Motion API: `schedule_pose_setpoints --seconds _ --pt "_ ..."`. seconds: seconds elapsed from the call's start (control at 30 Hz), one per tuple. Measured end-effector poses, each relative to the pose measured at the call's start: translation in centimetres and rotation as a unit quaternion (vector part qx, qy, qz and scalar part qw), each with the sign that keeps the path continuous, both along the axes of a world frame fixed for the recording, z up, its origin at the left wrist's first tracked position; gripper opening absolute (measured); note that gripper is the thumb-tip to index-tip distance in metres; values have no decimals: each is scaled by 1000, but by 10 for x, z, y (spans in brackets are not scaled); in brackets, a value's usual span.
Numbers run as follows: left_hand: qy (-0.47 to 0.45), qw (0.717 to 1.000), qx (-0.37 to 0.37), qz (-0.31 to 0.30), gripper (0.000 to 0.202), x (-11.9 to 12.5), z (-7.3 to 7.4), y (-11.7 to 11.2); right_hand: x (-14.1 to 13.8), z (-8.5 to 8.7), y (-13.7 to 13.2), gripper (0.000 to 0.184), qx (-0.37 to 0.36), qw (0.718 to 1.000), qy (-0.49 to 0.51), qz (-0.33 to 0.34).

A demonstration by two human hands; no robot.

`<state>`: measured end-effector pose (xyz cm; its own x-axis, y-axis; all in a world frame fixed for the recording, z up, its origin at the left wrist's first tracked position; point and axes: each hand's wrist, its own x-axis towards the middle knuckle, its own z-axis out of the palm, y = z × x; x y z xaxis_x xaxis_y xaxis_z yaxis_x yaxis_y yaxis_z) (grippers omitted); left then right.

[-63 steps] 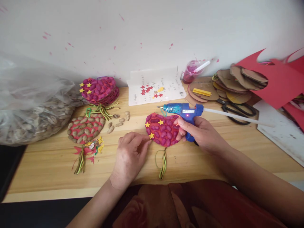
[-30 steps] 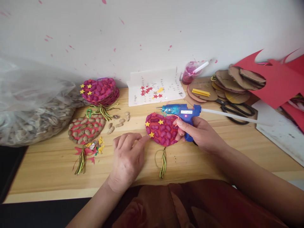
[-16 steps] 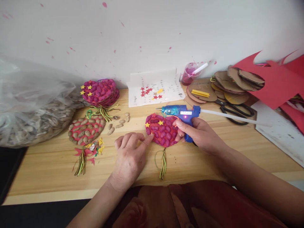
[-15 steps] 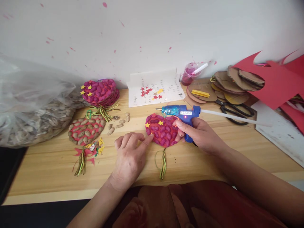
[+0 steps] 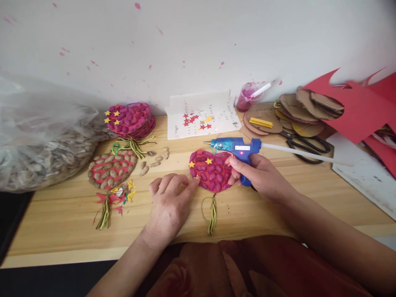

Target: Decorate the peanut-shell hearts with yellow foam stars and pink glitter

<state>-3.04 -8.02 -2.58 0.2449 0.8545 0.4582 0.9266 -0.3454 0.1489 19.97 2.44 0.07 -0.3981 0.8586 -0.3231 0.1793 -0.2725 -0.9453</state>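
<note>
A round ornament (image 5: 213, 171) of red backing and magenta-painted peanuts lies on the table, with yellow stars (image 5: 209, 161) on its upper left and a green-yellow tassel (image 5: 212, 218) at the bottom. My left hand (image 5: 170, 198) rests at its left edge, the thumb pressing near a bit of yellow that it mostly covers; the other fingers bend loosely, apart from the thumb. In my right hand (image 5: 261, 173) is a blue hot glue gun (image 5: 247, 149), nozzle pointing left above the ornament, its light lit and a long glue stick (image 5: 297, 152) out the back. My right fingertips touch the ornament's right side.
Left stand a bag of peanuts (image 5: 68, 156), stacked magenta ornaments (image 5: 131, 119) and an unpainted peanut ornament (image 5: 113, 169). Behind, a white paper (image 5: 222, 105) bears small stars, beside a cup of magenta paint (image 5: 246, 101). Black scissors (image 5: 309, 149), cardboard discs (image 5: 297, 109) and red paper (image 5: 361, 107) lie right.
</note>
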Motion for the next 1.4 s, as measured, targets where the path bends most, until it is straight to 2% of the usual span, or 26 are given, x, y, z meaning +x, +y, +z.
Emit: schedule_pose_setpoints --seconds 0.2,0.37,0.53,0.7,0.83,1.17,1.4 --pt "-15 999 20 25 44 -2 -2 -2 1 -4 0 47 2 1000 4 1" --pt "-19 999 35 25 40 -2 -4 -3 0 -3 -4 46 16 999 42 -9" --pt "-23 999 31 32 39 -3 -4 -3 -2 1 -15 39 51 996 67 38" --pt "-26 999 32 33 38 -3 -4 -2 -2 -5 -20 23 106 989 57 83" --pt "-24 999 33 30 37 -2 -6 -2 0 -8 -20 20 130 986 43 94" --pt "-16 999 34 18 32 0 -7 0 0 -17 -18 18 120 985 65 104" --pt "-21 999 28 10 31 1 -5 0 -1 -12 -17 20 141 984 36 102"
